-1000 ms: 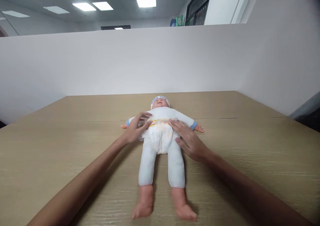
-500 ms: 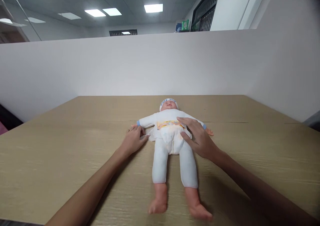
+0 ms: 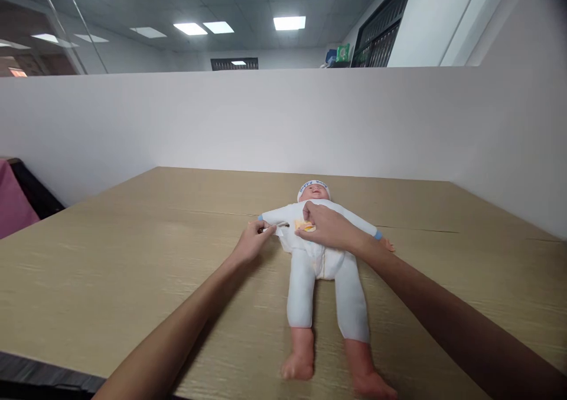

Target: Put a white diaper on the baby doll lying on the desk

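Note:
A baby doll in white clothes with blue cuffs and a printed headband lies on its back, feet toward me. Around its hips is a white diaper with an orange patterned waistband. Beside the doll's hip, on the left, my left hand pinches the diaper's side tab, which is pulled out from the body. My right hand rests over the doll's belly at the diaper's front waistband, thumb and fingers bent with a gap between them. It hides part of the waistband, and whether it grips the edge is unclear.
The doll lies on a wide wood-grain table. A white partition stands behind the table. Pink cloth and a black object show at the far left. A green package sits beyond the partition.
My left hand has lifted the diaper tab at the doll's side. My right hand has moved left across the belly to the waistband, its fingers now bent. The view has shifted slightly.

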`<state>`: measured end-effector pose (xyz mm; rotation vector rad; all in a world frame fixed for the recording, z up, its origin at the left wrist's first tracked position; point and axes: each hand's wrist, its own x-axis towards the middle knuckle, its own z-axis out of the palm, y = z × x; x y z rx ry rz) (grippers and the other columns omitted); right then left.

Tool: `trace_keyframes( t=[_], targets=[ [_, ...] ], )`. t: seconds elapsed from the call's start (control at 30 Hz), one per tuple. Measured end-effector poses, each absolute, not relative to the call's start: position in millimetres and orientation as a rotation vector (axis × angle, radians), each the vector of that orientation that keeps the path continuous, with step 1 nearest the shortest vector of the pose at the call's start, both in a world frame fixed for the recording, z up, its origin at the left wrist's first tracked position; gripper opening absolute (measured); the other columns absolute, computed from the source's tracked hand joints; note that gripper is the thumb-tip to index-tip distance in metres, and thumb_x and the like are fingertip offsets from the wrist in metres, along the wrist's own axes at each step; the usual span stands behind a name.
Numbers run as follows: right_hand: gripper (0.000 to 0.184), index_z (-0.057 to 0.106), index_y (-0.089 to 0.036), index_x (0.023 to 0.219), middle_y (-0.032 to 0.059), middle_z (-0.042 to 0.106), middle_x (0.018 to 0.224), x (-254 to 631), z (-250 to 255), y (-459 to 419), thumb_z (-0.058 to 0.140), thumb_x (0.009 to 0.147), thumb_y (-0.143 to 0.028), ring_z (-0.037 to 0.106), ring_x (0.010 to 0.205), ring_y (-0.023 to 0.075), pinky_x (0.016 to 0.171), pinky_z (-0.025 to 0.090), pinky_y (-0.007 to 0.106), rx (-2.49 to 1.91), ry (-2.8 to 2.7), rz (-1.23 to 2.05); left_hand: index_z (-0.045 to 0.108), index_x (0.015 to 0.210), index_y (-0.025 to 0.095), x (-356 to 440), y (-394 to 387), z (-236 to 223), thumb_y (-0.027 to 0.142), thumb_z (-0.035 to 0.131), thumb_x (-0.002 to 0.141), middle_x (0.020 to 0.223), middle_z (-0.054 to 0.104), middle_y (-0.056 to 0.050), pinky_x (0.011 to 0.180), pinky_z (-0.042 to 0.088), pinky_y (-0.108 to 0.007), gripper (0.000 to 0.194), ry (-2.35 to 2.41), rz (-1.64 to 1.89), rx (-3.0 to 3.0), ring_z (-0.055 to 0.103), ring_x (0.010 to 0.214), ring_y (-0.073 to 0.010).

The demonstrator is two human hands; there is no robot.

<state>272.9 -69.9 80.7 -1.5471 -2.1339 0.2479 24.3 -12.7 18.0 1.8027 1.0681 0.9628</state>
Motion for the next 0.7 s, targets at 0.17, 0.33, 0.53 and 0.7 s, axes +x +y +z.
trace_keyframes(
  t=[0.17, 0.33, 0.53, 0.7],
  targets=[
    [0.037, 0.042, -0.023, 0.079, -0.0009, 0.056, 0.084, 277, 71, -68, 0.074, 0.091, -0.037, 0.049, 0.08, 0.0191, 0.072, 0.034, 0.034, -1.503, -2.111, 0.239, 0.055, 0.071, 0.019, 50, -15, 36, 0.058, 0.062, 0.091, 0.075, 0.056, 0.0, 0.074, 0.036, -0.031, 0.045, 1.007, 0.978, 1.778, 0.049, 0.076, -0.0169],
    [0.033, 0.049, -0.022, 0.079, -0.0007, 0.056, 0.087, 282, 58, -67, 0.074, 0.095, -0.035, 0.053, 0.084, 0.0194, 0.078, 0.039, 0.034, -1.371, -2.11, 0.228, 0.058, 0.073, 0.018, 88, -17, 48, 0.06, 0.064, 0.09, 0.074, 0.06, -0.001, 0.072, 0.04, -0.03, 0.045, 0.901, 0.927, 1.793, 0.053, 0.073, -0.0166],
    [0.03, 0.053, -0.022, 0.08, 0.0027, 0.059, 0.088, 285, 45, -65, 0.065, 0.105, -0.031, 0.055, 0.089, 0.0227, 0.084, 0.041, 0.036, -1.381, -2.055, 0.134, 0.062, 0.08, 0.018, 99, -24, 49, 0.07, 0.048, 0.101, 0.081, 0.06, -0.002, 0.076, 0.043, -0.033, 0.057, 0.712, 0.842, 1.825, 0.051, 0.079, -0.0185],
    [0.026, 0.056, -0.022, 0.086, 0.0066, 0.062, 0.096, 284, 34, -64, 0.052, 0.111, -0.03, 0.054, 0.094, 0.026, 0.083, 0.04, 0.038, -1.401, -2.004, 0.021, 0.06, 0.108, 0.02, 89, -26, 38, 0.071, 0.061, 0.098, 0.09, 0.062, -0.002, 0.081, 0.047, -0.032, 0.052, 0.647, 0.904, 1.66, 0.056, 0.086, -0.0183]
  ],
)
